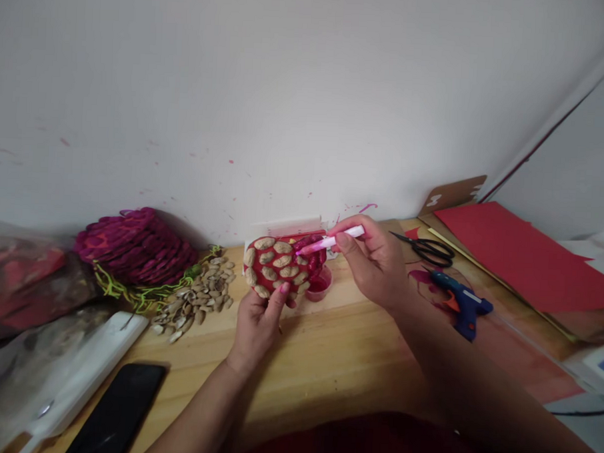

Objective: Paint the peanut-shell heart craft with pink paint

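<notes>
My left hand grips the lower edge of a red card covered with peanut shells, thumb on its front. Most shells are bare tan; those at the card's right side are coated magenta. In my right hand is a white paintbrush, pinched between thumb and fingers. Its pink-stained tip touches or nearly touches the card beside the painted shells. Behind the card's lower right stands a small cup of magenta paint, partly hidden.
Left are stacked magenta-painted pieces, loose peanut shells, a white power strip and a black phone. Right are black scissors, a blue glue gun and red sheets. A paint-spattered wall rises behind.
</notes>
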A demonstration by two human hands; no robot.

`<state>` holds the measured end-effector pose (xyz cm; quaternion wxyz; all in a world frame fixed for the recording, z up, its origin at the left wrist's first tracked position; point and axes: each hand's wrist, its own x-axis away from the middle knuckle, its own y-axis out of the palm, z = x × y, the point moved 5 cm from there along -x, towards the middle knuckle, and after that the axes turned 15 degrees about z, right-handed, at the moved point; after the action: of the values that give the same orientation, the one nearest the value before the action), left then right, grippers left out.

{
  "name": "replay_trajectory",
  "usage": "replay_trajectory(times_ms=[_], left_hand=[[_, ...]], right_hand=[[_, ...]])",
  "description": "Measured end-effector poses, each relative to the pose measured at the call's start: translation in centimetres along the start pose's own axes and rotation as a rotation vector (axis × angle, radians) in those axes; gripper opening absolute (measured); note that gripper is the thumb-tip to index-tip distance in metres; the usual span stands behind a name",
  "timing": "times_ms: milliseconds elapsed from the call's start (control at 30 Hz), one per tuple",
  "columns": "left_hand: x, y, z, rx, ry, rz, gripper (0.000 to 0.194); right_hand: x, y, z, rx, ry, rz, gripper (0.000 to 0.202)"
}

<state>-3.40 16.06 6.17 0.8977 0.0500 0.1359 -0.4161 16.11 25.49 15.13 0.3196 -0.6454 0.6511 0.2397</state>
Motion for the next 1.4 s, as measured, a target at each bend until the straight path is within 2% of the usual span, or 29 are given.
replay_trajectory(times_ms=[300,500,667,933,1133,1400], left_hand=[[0.1,0.1,-1.1,0.077,-0.095,-0.011,0.054],[0.0,0.2,-2.4,0.183,-0.243,0.000,0.054],[0.1,0.2,-3.1,0.248,-0.311,-0.004,0.051],[0.0,0.3,-2.3,0.292,-0.390,0.041,0.054],[0.0,0.5,-1.9,0.325,-0.433,0.055,0.057],[0.1,0.5,-1.7,0.349,-0.472,0.086,0.058]], right_hand=[[0.0,0.1,0.0,-0.023,-0.018,-0.009,0.013],[-0.1,0.0,0.0,-0.025,-0.010,-0.015,0.013],[-0.1,0.1,0.1,-0.039,-0.012,-0.014,0.012],[-0.2,0.0,0.5,-0.056,0.004,-0.021,0.015],[0.1,0.3,-0.1,-0.006,-0.079,-0.036,0.011],[0.2,0.4,-0.1,-0.039,-0.083,-0.021,0.010]])
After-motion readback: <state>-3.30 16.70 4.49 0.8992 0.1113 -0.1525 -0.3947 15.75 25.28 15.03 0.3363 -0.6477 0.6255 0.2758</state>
